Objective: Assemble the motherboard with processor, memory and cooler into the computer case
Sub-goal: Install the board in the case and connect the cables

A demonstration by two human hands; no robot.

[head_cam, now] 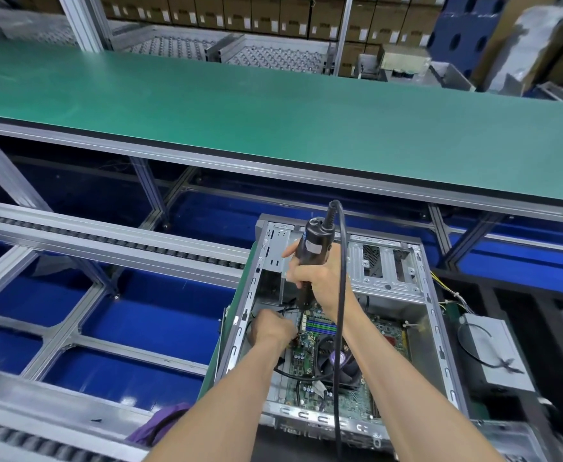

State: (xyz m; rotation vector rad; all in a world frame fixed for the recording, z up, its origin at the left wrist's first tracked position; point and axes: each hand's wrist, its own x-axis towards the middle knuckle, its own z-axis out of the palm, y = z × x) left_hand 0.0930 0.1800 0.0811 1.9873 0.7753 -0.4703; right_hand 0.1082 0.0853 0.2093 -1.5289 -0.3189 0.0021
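1. Board (pixel 320 391) sits in case (pixel 437 331), cooler (pixel 335 361) on.
2. Right hand (pixel 323 281) clenched round driver (pixel 313 251), axis upright, tip down at board's 12 o'clock edge.
3. Left hand (pixel 270 328) nearer, at tip's 7 o'clock; fingers hidden, can't tell grip.

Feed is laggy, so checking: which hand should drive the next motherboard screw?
Right. The right hand already grips the electric screwdriver upright over the motherboard; the left hand is low by the cables, probably steadying.

Showing bare, dull grey sheet metal on the computer case (pixel 340 418), glossy black plastic on the electric screwdriver (pixel 315 243), matt green matting on the workbench (pixel 240 108), brushed aluminium on the frame rails (pixel 106 243)
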